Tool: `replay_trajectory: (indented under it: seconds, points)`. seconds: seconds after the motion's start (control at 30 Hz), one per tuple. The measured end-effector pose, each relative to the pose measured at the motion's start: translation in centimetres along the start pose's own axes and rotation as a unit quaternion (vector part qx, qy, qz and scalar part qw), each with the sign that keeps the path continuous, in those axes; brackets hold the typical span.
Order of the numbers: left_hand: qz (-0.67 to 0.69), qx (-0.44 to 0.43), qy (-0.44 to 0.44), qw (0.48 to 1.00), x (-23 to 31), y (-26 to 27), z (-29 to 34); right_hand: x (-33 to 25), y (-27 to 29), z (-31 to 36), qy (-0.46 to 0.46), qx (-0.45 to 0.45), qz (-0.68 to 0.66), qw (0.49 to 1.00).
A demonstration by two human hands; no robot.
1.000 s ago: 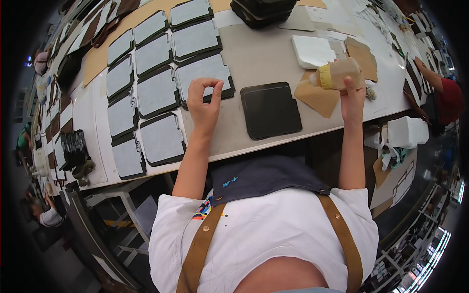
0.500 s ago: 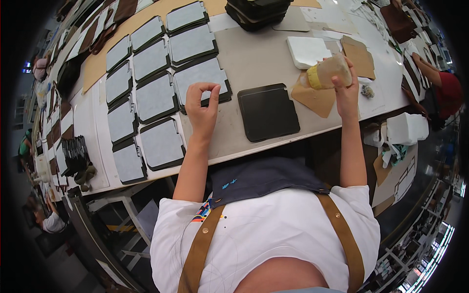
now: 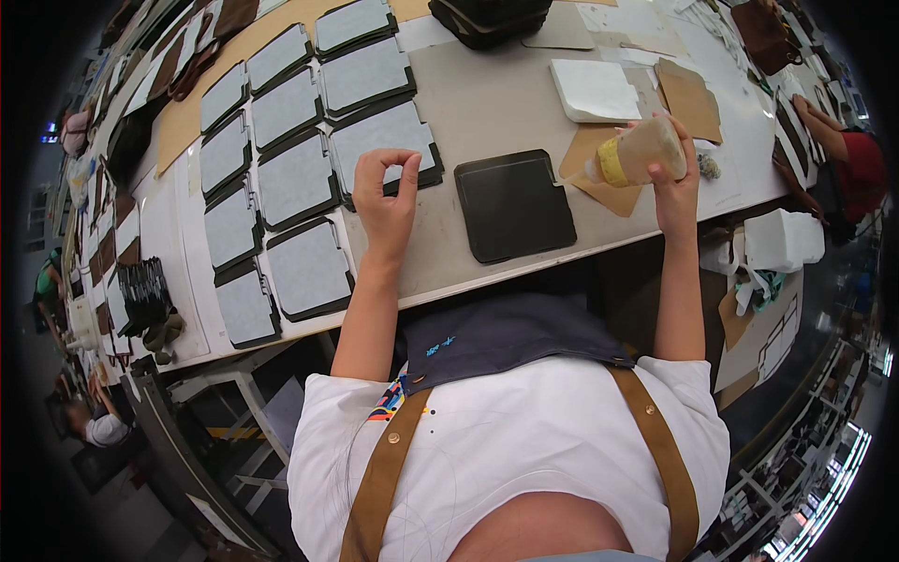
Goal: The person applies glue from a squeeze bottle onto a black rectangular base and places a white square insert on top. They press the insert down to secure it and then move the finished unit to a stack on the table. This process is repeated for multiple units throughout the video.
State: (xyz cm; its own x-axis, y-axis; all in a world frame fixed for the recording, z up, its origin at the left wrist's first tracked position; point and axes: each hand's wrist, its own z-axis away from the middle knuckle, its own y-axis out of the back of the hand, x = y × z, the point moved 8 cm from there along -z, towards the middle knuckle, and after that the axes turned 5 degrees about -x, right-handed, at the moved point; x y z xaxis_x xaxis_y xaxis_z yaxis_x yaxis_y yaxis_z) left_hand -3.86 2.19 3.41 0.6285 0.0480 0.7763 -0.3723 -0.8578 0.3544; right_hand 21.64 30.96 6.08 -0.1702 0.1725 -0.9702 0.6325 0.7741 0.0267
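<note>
In my right hand [image 3: 676, 192] is a translucent squeeze bottle [image 3: 655, 155] with a yellow band, tipped on its side. Its nozzle points left and comes to the right edge of a flat black panel [image 3: 515, 211]; whether it touches I cannot tell. The panel lies by the table's front edge, between my hands. My left hand [image 3: 386, 192] is curled, thumb tip against the bent fingers, over the right edge of the laid-out pieces. Anything inside its fingers is hidden. Rows of black-edged pieces with pale grey faces [image 3: 300, 187] lie to its left.
A dark stack [image 3: 492, 21] stands at the far middle of the table [image 3: 449, 112]. White sheets [image 3: 592, 91] and brown card pieces [image 3: 688, 98] lie right of centre. Another person in a red sleeve [image 3: 862, 178] works at far right. A white bundle [image 3: 783, 239] sits below the table's right side.
My right hand and the bottle have moved a little right and nearer me, the nozzle coming down to the black panel's right edge. My left hand has barely moved.
</note>
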Motion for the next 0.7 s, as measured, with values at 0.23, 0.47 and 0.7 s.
replay_trajectory:
  seconds: [0.23,0.47,0.7]
  points:
    - [-0.003,-0.003,-0.003,1.000,-0.1,0.0,0.0,-0.9,0.2,0.6,0.012,0.003,0.019,1.000]
    - [-0.009,-0.003,-0.005,1.000,-0.1,0.0,0.0,-1.2,0.3,0.9,0.020,0.002,0.002,1.000]
    - [-0.007,-0.002,-0.002,1.000,-0.1,0.0,0.1,-1.1,0.6,1.6,0.005,-0.016,0.039,0.999]
